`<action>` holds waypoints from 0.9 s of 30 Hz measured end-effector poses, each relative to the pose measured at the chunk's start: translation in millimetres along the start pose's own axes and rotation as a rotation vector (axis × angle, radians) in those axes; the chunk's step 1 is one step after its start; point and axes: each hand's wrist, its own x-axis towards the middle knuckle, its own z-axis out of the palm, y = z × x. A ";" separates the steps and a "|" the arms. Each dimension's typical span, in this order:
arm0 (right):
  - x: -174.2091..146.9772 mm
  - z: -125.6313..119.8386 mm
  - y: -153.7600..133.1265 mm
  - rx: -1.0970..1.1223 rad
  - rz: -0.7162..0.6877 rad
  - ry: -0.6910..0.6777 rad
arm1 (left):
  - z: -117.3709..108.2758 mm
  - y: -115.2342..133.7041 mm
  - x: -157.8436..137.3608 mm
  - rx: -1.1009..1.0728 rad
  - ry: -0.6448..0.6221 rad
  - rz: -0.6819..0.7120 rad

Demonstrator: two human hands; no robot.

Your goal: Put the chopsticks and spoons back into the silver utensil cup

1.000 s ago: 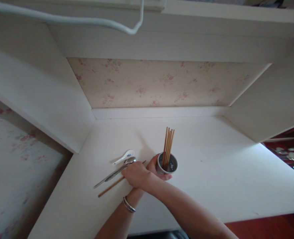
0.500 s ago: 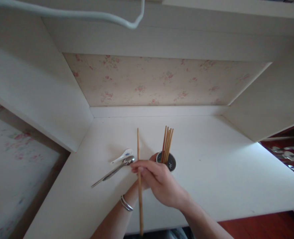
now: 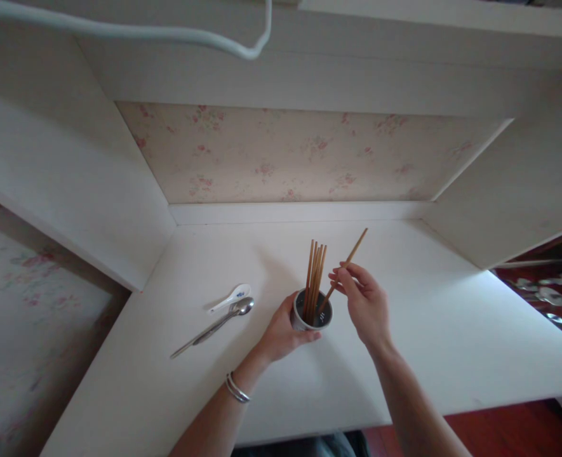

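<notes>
My left hand (image 3: pixel 283 333), with silver bangles at the wrist, wraps round a grey utensil holder (image 3: pixel 305 326) that has holes in its bottom. Several wooden chopsticks (image 3: pixel 313 279) stand in the holder, leaning together on its left side. Between the fingertips of my right hand (image 3: pixel 364 298) is a single chopstick (image 3: pixel 357 244). It slants, with its lower end inside the holder's right side and its upper end pointing up and right.
Left of the holder, a white ceramic spoon (image 3: pixel 233 296) with a blue mark lies beside metal spoons (image 3: pixel 242 306) on the white tabletop (image 3: pixel 404 355). A pale cable (image 3: pixel 166 33) crosses the top. More utensils (image 3: pixel 552 296) show at the far right, below the table edge.
My right hand has moved right, from in front of my left forearm to the holder's right side. The chopstick in it has turned, and its lower end is now in the holder.
</notes>
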 end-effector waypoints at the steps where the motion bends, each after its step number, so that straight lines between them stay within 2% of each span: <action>1: -1.8 1.3 4.5 -0.027 0.019 -0.013 | 0.3 0.2 0.1 -0.003 0.003 0.003; 5: -9.2 4.8 14.1 -0.202 0.046 -0.084 | 0.9 -1.5 1.0 -0.007 0.019 0.008; 9: -12.1 5.7 13.8 -0.345 -0.028 -0.152 | -0.3 -5.3 1.8 0.023 0.028 0.013; 17: -13.8 5.3 14.9 -0.412 -0.114 -0.197 | -1.3 -7.3 1.5 0.041 0.032 0.026; 20: -14.6 3.1 19.1 -0.392 -0.108 -0.227 | -0.9 -6.6 1.9 0.040 0.024 0.023; 23: -17.2 -0.7 26.2 -0.290 -0.032 -0.262 | 0.2 -4.4 2.3 0.030 0.020 0.028; 27: -27.8 -7.4 40.0 -0.137 0.031 -0.408 | 2.0 1.1 2.3 0.031 0.001 0.039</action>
